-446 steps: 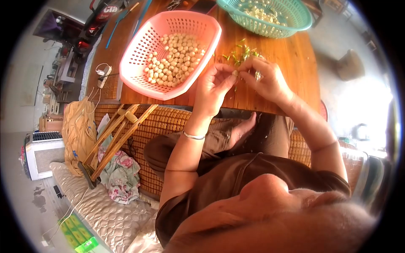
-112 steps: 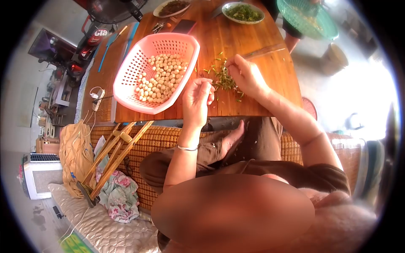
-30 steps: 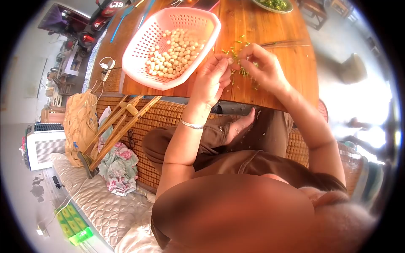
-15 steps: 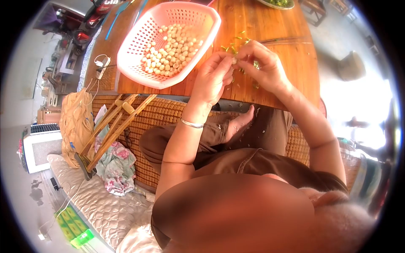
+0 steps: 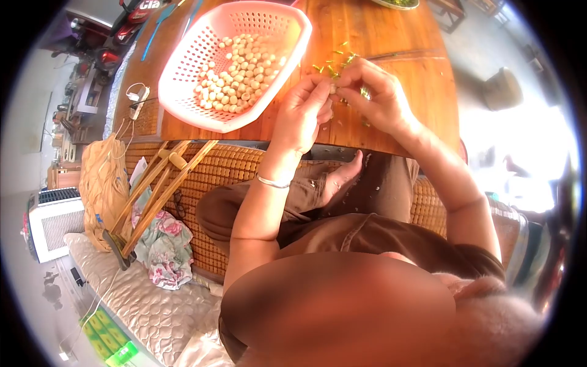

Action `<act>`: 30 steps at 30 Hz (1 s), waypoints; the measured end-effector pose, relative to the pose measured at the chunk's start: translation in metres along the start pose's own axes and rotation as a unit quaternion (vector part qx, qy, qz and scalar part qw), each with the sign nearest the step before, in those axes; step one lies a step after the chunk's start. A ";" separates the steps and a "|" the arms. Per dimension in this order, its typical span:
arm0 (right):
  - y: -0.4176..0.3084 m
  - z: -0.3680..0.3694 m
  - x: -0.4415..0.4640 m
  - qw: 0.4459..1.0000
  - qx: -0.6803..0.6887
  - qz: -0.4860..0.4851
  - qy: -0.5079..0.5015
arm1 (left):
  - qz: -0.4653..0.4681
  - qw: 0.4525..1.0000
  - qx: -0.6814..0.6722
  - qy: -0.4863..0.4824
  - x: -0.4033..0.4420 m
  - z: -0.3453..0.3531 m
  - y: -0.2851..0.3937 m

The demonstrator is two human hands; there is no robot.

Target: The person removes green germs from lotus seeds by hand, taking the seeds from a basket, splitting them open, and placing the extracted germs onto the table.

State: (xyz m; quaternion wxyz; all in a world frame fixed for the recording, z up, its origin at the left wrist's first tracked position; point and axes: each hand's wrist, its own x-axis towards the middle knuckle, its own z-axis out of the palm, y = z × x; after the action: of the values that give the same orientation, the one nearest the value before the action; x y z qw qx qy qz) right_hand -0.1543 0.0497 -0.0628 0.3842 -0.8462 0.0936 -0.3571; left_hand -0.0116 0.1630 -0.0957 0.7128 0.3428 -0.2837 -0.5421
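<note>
My left hand (image 5: 304, 113) is closed, pinching a small pale round piece (image 5: 332, 88) between thumb and fingertips. From the other side, my right hand (image 5: 376, 98) touches the same piece with its thumb and forefinger tips pinched together. Both hands are over the front part of the wooden table (image 5: 416, 79). Small green bits (image 5: 333, 68) lie scattered behind and under my right hand. To the left of my hands stands a pink perforated basket (image 5: 183, 92) holding several pale round pieces (image 5: 238, 76).
A plate of greens (image 5: 397, 3) is cut off at the table's back edge. A power strip (image 5: 139, 103) and a blue tool (image 5: 156, 27) lie at the left. Wooden crutches (image 5: 165, 183) lean below, beside a floral cloth (image 5: 162, 244). A bucket (image 5: 503, 88) stands on the floor.
The green basket and the other person seen earlier are out of view. My hands, apart 3.7 seconds ago, are together at one piece. Lately the view has shifted slightly, with the hands nearly still.
</note>
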 end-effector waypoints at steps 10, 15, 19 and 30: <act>0.007 0.006 -0.004 0.997 0.064 0.027 0.019 | 0.017 1.000 0.013 0.019 0.001 0.001 -0.001; 0.002 0.004 -0.003 0.999 0.035 0.036 0.012 | 0.043 0.999 0.025 0.022 0.000 0.002 -0.003; 0.003 0.006 -0.004 0.999 0.033 0.036 0.007 | 0.043 0.998 0.032 0.038 0.000 0.003 -0.003; -0.002 0.008 -0.005 0.998 0.002 0.052 0.017 | 0.042 0.996 0.042 0.062 -0.002 0.007 0.000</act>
State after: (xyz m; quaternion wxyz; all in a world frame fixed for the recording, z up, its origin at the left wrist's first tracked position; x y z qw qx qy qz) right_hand -0.1530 0.0575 -0.0678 0.4026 -0.8329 0.1435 -0.3515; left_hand -0.0177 0.1639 -0.0910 0.7360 0.3934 -0.2758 -0.4770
